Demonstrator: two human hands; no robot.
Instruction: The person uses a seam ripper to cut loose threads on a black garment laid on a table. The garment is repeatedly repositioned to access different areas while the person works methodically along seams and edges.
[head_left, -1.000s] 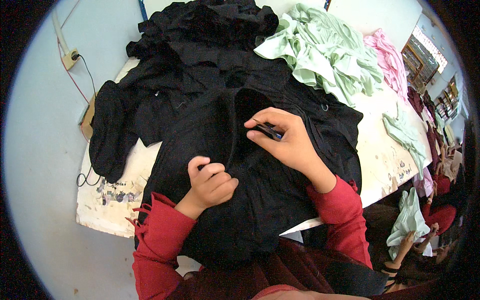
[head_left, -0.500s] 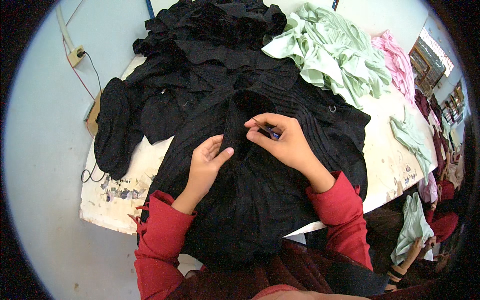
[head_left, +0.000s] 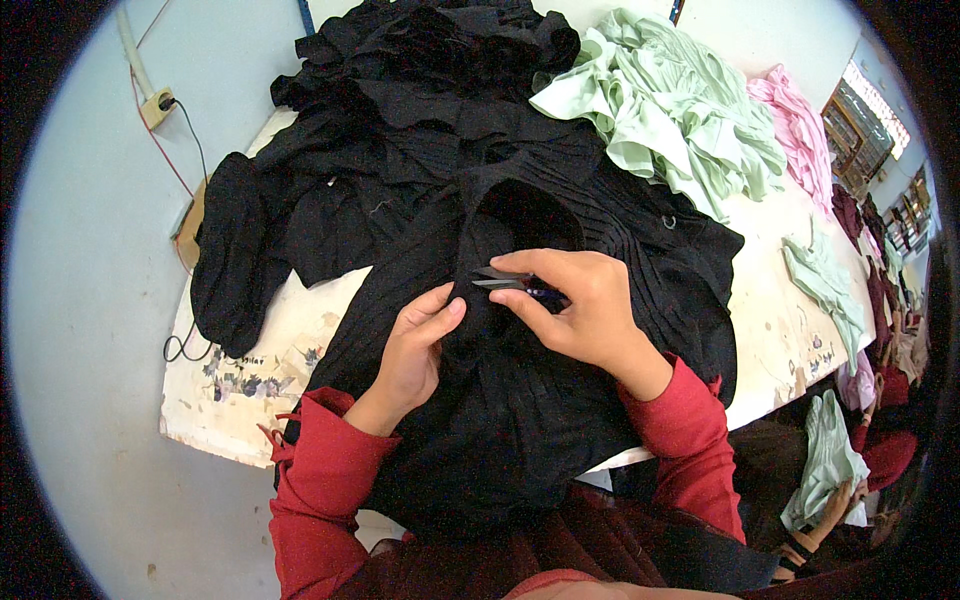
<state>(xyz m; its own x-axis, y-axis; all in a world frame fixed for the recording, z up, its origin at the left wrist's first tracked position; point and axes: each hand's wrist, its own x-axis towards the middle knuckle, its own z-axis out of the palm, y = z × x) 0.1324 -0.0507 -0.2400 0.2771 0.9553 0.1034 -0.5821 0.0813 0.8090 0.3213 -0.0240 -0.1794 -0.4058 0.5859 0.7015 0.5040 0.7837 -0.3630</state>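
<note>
A black garment (head_left: 470,420) with rows of fine pleats lies spread over the table in front of me and hangs over its near edge. My left hand (head_left: 408,355) pinches a fold of it between thumb and fingers, near the garment's round dark opening (head_left: 525,212). In my right hand (head_left: 592,305) is a small pair of thread snips (head_left: 488,280), held between thumb and forefinger. The blades are parted and point left, just short of my left thumb and above the black cloth. Most of the snips' body is hidden in my palm.
Black clothes (head_left: 430,60) are heaped at the back, with a pale green pile (head_left: 670,110) and pink cloth (head_left: 795,125) right of them. A green piece (head_left: 825,280) lies by the table's (head_left: 270,350) right edge. Another person's hand (head_left: 835,505) holds pale green cloth nearby.
My right hand has shifted down and turned, and the snips' blades now show plainly near my left thumb. My left hand moved slightly down. The garment's opening looks wider.
</note>
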